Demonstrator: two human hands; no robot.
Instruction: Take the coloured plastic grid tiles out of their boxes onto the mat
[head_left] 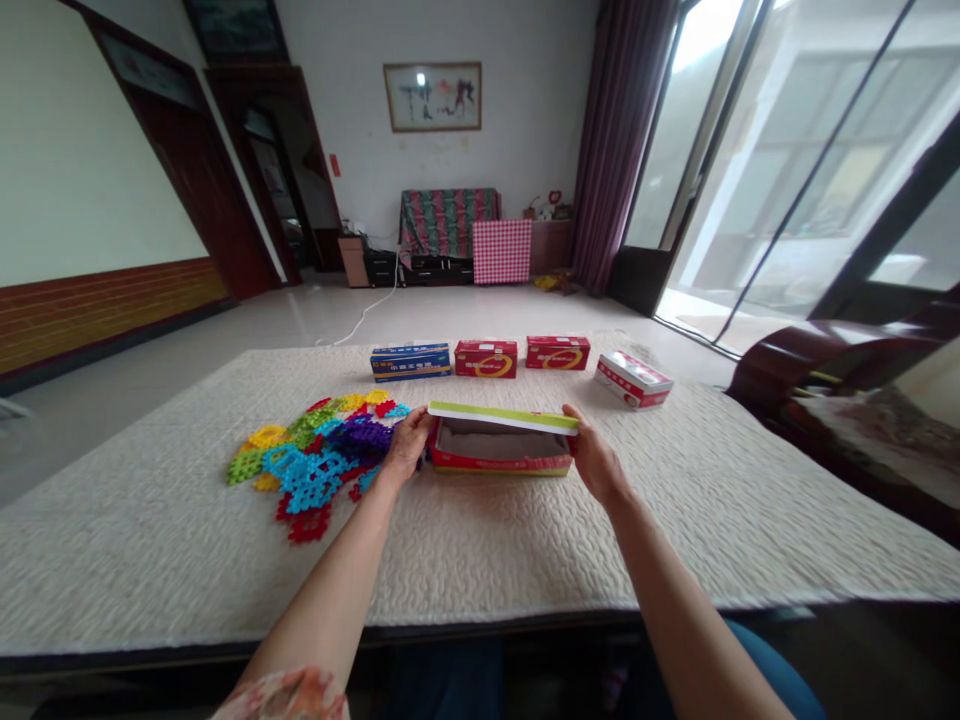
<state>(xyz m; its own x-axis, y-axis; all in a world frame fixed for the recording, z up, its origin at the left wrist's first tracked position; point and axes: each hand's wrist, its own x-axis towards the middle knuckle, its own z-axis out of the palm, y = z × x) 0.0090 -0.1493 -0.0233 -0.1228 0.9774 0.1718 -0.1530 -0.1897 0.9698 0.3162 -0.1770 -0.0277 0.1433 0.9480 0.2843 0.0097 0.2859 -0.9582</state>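
Between my hands, on the quilted cover, stands a red cardboard box point(501, 464) with its front side partly open and a grey-brown inside showing. Its yellow-green lid point(502, 414) is tilted up over the opening. My left hand point(409, 442) is closed on the lid's left end, and my right hand point(592, 452) grips the right end, thumb at the corner. Just left of my left hand lies a loose pile of plastic snowflake-shaped building pieces point(315, 470) in blue, purple, red, green and yellow.
Behind the box stand a blue box point(410, 363), two red boxes point(485, 359) point(557, 353) and a white-and-red box point(634, 380) to the right. The quilted cover point(712, 500) spreads over the table to its front edge. A dark wooden armrest point(832, 350) is at the right.
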